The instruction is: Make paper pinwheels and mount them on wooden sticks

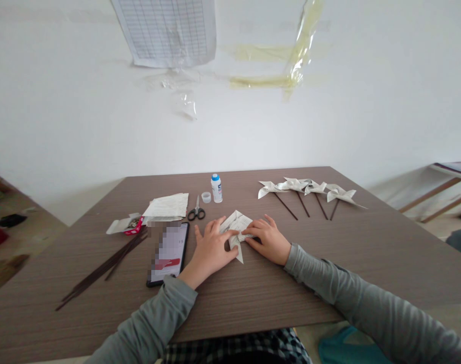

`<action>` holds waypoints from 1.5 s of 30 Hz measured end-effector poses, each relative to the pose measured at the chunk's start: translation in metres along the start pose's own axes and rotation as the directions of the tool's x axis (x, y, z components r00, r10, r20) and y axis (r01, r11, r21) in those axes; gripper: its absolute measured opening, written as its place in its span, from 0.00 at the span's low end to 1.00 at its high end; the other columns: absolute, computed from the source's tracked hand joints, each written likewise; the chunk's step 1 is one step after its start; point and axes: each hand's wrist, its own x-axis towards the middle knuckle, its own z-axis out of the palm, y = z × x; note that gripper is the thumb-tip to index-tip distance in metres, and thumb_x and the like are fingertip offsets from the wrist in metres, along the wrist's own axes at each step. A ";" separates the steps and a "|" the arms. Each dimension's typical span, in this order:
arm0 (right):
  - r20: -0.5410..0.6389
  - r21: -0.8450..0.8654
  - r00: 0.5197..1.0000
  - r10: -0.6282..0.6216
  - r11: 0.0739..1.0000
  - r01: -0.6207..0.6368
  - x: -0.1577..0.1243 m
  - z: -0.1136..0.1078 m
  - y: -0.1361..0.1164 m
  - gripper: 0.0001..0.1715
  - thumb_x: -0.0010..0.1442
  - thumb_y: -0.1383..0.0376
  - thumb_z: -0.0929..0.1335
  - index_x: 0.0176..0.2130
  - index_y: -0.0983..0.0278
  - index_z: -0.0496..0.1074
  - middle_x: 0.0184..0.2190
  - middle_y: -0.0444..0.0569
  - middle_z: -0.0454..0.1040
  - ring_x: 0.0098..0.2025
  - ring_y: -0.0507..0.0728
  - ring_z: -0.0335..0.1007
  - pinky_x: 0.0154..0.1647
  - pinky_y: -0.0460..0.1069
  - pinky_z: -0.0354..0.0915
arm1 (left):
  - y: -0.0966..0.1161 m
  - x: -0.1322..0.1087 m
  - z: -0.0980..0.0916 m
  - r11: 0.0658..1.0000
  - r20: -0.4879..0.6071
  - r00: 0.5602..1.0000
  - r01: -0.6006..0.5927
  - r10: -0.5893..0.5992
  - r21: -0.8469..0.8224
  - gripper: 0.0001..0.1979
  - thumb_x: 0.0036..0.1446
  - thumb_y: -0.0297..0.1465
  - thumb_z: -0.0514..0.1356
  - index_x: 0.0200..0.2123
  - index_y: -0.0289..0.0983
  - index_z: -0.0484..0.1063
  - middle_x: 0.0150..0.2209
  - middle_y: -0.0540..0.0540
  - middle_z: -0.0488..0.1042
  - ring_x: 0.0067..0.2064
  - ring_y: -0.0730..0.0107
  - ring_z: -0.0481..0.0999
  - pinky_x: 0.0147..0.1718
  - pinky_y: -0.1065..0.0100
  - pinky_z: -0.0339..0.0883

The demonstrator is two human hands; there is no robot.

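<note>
On the table before me lies a printed paper pinwheel point(235, 220), partly folded, with one pointed blade toward me. My left hand point(214, 247) grips it from the left, thumb and forefinger pressing near its middle. From the right, the fingertips of my right hand point(267, 239) pinch the paper at the same central spot. Both hands hide part of the folds. Beyond them stand a white bottle with a blue cap point(216, 189) and a small clear cup point(206, 197). Black-handled scissors point(196, 212) lie just left of these.
Several finished pinwheels point(340, 194) on brown sticks lie at the back right. A phone point(169, 255) is left of my hand. Further left are a stack of paper point(166, 207), a small open red box point(133, 225) and dark sticks point(97, 270). A wall point(253, 134) rises behind the table.
</note>
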 end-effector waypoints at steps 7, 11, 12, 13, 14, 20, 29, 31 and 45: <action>-0.022 0.000 1.000 -0.020 1.000 0.020 -0.001 0.001 0.001 0.16 0.80 0.63 0.71 0.58 0.57 0.88 0.53 0.55 0.88 0.60 0.68 0.83 0.82 0.81 0.58 | 0.001 0.000 -0.003 1.000 0.027 1.000 0.004 -0.005 0.027 0.24 0.70 0.40 0.70 0.67 0.59 0.85 0.86 0.46 0.63 0.84 0.30 0.60 0.80 0.13 0.45; -0.043 -0.012 0.999 -0.018 1.000 0.018 -0.001 0.001 0.001 0.16 0.80 0.64 0.71 0.57 0.54 0.89 0.53 0.56 0.88 0.59 0.68 0.84 0.83 0.77 0.59 | 0.002 0.000 -0.004 1.000 0.022 1.000 0.008 -0.008 0.023 0.24 0.70 0.40 0.70 0.67 0.59 0.85 0.86 0.44 0.63 0.85 0.30 0.59 0.80 0.13 0.44; -0.042 -0.016 0.999 -0.018 1.000 0.018 -0.001 0.001 0.001 0.16 0.80 0.64 0.71 0.57 0.53 0.89 0.53 0.55 0.89 0.59 0.68 0.84 0.83 0.77 0.59 | 0.002 0.000 -0.003 1.000 0.023 1.000 0.012 -0.013 0.019 0.24 0.70 0.40 0.70 0.67 0.58 0.85 0.86 0.44 0.63 0.85 0.30 0.59 0.80 0.13 0.43; -0.038 -0.017 0.999 -0.020 1.000 0.019 -0.001 0.001 0.001 0.15 0.80 0.63 0.71 0.57 0.53 0.89 0.53 0.54 0.89 0.59 0.67 0.84 0.83 0.78 0.59 | 0.002 0.000 -0.003 1.000 0.024 1.000 0.018 -0.019 0.015 0.24 0.70 0.40 0.70 0.67 0.58 0.85 0.86 0.44 0.63 0.85 0.31 0.59 0.80 0.13 0.43; -0.031 -0.014 0.999 -0.022 1.000 0.022 -0.001 0.001 0.002 0.15 0.80 0.63 0.71 0.57 0.54 0.88 0.53 0.54 0.88 0.59 0.67 0.84 0.82 0.79 0.59 | 0.002 0.000 -0.002 1.000 0.024 0.999 0.026 -0.026 0.009 0.24 0.70 0.40 0.71 0.67 0.58 0.84 0.86 0.43 0.63 0.85 0.32 0.59 0.80 0.14 0.43; 0.004 0.010 1.000 -0.003 1.000 0.003 0.000 0.000 0.001 0.14 0.81 0.62 0.72 0.58 0.55 0.87 0.55 0.54 0.88 0.62 0.68 0.82 0.82 0.82 0.56 | 0.001 0.001 0.002 0.999 -0.002 0.999 0.036 -0.036 -0.008 0.25 0.68 0.40 0.72 0.67 0.57 0.84 0.86 0.42 0.61 0.86 0.34 0.59 0.81 0.15 0.41; -0.023 -0.006 0.999 -0.023 1.000 0.022 -0.001 0.003 0.005 0.14 0.80 0.63 0.72 0.58 0.54 0.87 0.53 0.52 0.88 0.60 0.67 0.83 0.82 0.79 0.57 | 0.002 0.001 0.000 0.999 0.010 1.000 0.029 -0.029 -0.014 0.27 0.68 0.38 0.72 0.69 0.57 0.83 0.86 0.42 0.60 0.86 0.33 0.58 0.81 0.14 0.41; -0.028 -0.012 0.999 -0.031 0.999 0.031 0.000 0.003 0.005 0.13 0.80 0.63 0.73 0.58 0.53 0.87 0.53 0.52 0.88 0.59 0.66 0.83 0.82 0.78 0.57 | 0.001 0.002 0.000 1.000 0.017 1.000 0.022 -0.021 -0.014 0.26 0.69 0.38 0.72 0.68 0.58 0.84 0.87 0.42 0.60 0.86 0.33 0.58 0.81 0.14 0.41; -0.027 0.010 0.999 -0.022 1.000 0.023 -0.001 0.001 0.002 0.16 0.81 0.63 0.70 0.58 0.57 0.89 0.53 0.57 0.88 0.60 0.69 0.83 0.83 0.79 0.56 | 0.000 0.000 -0.003 0.998 0.019 1.000 -0.019 0.017 0.062 0.25 0.72 0.41 0.69 0.70 0.61 0.83 0.86 0.43 0.61 0.85 0.30 0.59 0.79 0.10 0.38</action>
